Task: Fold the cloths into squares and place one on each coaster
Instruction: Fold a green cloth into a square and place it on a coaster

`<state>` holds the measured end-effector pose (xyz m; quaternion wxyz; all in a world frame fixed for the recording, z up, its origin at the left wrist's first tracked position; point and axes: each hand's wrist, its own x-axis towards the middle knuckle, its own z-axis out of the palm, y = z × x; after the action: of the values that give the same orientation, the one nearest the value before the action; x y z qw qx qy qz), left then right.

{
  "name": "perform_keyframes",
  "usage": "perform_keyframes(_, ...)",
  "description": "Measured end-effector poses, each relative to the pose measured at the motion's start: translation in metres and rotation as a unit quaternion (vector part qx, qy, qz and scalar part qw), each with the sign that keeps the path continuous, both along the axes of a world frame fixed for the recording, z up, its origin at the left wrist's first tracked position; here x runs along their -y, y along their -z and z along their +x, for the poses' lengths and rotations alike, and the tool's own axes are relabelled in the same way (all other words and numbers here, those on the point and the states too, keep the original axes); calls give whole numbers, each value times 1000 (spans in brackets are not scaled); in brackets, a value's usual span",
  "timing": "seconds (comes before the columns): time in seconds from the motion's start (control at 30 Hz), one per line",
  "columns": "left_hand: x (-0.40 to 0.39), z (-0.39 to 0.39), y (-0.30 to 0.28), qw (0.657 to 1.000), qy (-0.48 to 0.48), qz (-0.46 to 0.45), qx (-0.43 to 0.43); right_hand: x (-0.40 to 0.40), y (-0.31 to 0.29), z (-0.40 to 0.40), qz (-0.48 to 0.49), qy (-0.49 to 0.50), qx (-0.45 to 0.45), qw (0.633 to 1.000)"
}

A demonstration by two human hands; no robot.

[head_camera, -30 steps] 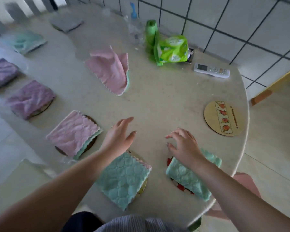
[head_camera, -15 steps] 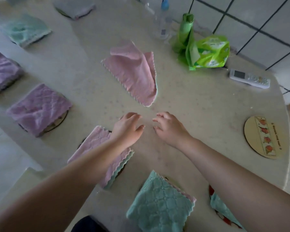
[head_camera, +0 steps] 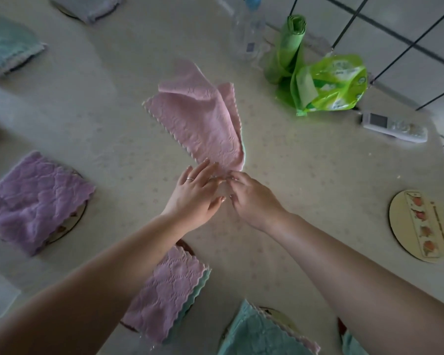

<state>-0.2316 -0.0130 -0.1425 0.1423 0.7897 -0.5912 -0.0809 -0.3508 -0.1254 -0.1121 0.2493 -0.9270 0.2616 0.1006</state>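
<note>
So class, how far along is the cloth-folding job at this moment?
Done: folded cloths sit on coasters, such as the lilac folded cloth and the pink folded cloth. In hand: the left hand and right hand touch the crumpled pink cloth. Left: fold it for the bare round wooden coaster.

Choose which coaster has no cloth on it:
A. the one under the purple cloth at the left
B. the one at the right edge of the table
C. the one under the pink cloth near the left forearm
B: the round coaster at the table's right edge lies bare, its printed strip showing.
</note>
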Motion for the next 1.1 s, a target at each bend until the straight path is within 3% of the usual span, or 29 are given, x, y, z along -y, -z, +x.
perform_keyframes(0.23, 4, -4, -5, 1000, 13, 9, -5, 0, -22, -10, 22, 33, 129, 991)
perform_keyframes(0.37, 13, -2, -26, 1000, -7, -5, 2, 1, -43, -28, 8, 74, 265, 961)
perform_keyframes(0.53, 9, 4, -57, 998, -31, -51, 29, 8, -88, -58, -36, 121, 358, 925)
perform_keyframes(0.77, -32, 14, -99, 988, -27, -154, -10, 8, -142, -108, -68, 122, 407, 903)
perform_keyframes(0.9, -50, 13, -126, 987, -19, -159, -13, 6, -163, -133, -66, 151, 413, 896)
perform_keyframes(1.1, -58, 12, -155, 981, 4, -183, 56, 18, -192, -157, -45, 201, 417, 885)
